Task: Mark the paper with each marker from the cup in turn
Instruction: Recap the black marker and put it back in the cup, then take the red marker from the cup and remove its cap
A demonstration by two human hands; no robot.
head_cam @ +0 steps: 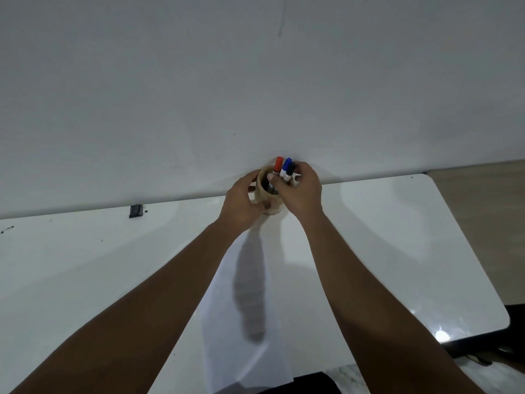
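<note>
Markers: three in one cup (262,191); left hand (241,203) grips cup, right hand (301,191) pinches markers.

Both forearms bare to elbows; left grip (241,201), right grip (301,190) ungloved.

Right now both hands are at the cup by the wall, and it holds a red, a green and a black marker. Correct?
Not quite: there is no green marker. The head view shows a red-capped marker, a blue-capped marker and a dark-capped marker in the cup. The rest holds: the left hand and right hand are both at the cup by the wall.
</note>
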